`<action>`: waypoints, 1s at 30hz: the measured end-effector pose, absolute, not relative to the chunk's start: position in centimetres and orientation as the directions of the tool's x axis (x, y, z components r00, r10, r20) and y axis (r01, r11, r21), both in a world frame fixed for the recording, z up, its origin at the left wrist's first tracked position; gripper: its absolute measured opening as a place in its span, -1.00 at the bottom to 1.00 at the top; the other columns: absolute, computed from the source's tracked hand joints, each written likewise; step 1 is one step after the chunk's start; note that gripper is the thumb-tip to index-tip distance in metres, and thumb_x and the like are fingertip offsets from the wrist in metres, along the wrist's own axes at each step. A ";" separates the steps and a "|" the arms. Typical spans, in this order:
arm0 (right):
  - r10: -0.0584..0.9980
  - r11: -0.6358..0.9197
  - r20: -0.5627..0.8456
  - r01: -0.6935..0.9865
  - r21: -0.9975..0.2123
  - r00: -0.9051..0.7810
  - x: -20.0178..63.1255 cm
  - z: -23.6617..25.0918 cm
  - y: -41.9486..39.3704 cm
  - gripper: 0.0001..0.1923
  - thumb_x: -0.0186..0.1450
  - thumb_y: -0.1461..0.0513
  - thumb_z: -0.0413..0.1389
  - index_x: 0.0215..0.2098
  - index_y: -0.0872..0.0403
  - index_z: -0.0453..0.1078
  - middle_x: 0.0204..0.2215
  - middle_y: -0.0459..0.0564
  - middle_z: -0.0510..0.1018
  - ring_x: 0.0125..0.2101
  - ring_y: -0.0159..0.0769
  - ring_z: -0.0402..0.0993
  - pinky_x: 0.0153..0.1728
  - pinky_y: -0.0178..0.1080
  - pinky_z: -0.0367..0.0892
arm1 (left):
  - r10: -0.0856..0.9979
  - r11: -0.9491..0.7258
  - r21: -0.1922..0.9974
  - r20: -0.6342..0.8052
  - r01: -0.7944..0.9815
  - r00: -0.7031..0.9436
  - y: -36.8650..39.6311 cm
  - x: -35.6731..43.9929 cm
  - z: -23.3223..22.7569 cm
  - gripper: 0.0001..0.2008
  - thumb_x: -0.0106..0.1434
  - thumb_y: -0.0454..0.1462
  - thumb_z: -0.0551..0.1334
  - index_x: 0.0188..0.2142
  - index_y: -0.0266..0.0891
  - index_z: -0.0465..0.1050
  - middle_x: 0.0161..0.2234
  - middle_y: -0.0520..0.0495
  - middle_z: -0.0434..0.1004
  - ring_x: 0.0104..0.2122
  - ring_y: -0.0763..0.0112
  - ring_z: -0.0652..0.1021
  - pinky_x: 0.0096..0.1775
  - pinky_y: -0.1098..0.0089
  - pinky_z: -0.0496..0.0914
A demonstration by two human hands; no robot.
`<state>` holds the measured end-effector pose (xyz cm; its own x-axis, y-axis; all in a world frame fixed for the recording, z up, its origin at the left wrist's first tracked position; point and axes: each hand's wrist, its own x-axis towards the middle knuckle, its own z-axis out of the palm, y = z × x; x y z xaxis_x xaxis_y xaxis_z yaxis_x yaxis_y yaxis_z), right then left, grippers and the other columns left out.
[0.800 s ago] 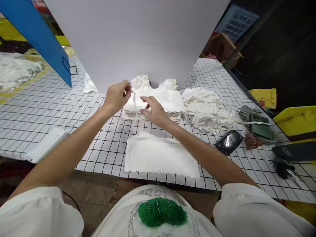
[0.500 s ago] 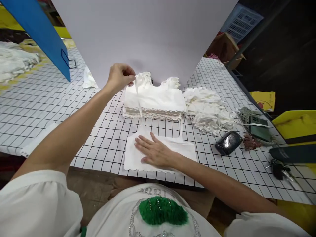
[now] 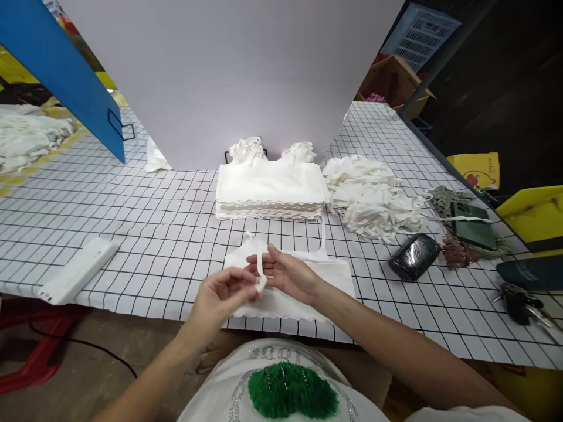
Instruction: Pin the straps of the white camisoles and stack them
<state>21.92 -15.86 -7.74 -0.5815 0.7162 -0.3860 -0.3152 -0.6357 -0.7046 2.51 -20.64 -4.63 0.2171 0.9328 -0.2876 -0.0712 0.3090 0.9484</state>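
Note:
A white camisole top lies flat on the checked table right in front of me. My left hand pinches the end of its thin left strap, drawn back over the cloth. My right hand rests on the top with the strap running across its fingers. The other strap lies straight toward a neat stack of folded white tops behind.
A loose heap of white tops sits right of the stack. A black pouch, green cloth, keys lie at the right. A white bar lies left. A white board stands behind.
My left hand came down from beside the stack to just above the near top, bringing the strap end with it. My right hand lifted slightly and now meets the strap.

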 end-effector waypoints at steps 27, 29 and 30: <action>0.850 -0.352 -0.385 0.156 -0.923 -0.361 21.8 -7.5 -14.3 -0.64 0.30 -0.04 0.19 -0.32 0.10 0.41 -0.61 -0.15 0.41 -0.65 -0.37 0.44 -0.62 -0.28 0.42 | 0.716 0.698 0.581 -0.573 -0.418 0.399 -12.7 4.1 -8.4 -0.79 0.39 -0.36 0.17 -0.27 -0.39 0.60 -0.34 -0.19 0.63 -0.31 0.35 0.63 -0.13 0.34 0.56; 0.771 -0.498 -0.454 0.023 -0.867 -0.446 21.1 -8.1 -13.0 -0.55 0.18 -0.07 0.30 -0.49 0.10 0.33 -0.69 -0.21 0.32 -0.73 -0.43 0.33 -0.69 -0.28 0.43 | 0.725 0.688 0.594 -0.537 -0.416 0.432 -12.7 4.1 -8.6 -0.79 0.39 -0.35 0.17 -0.24 -0.39 0.60 -0.41 -0.16 0.60 -0.35 0.38 0.60 -0.13 0.36 0.55; 0.746 -0.538 -0.460 -0.028 -0.843 -0.482 20.8 -8.4 -12.5 -0.52 0.12 -0.06 0.35 -0.54 0.11 0.31 -0.72 -0.23 0.29 -0.76 -0.48 0.27 -0.70 -0.28 0.45 | 0.729 0.682 0.605 -0.521 -0.411 0.444 -12.6 4.1 -8.8 -0.79 0.38 -0.34 0.18 -0.23 -0.39 0.60 -0.43 -0.14 0.59 -0.36 0.39 0.60 -0.13 0.37 0.54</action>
<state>20.77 -12.53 -8.38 -0.4821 0.7459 -0.4596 -0.0281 -0.5375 -0.8428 4.10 -12.64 -8.81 0.4439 0.7294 -0.5205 -0.4113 0.6820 0.6048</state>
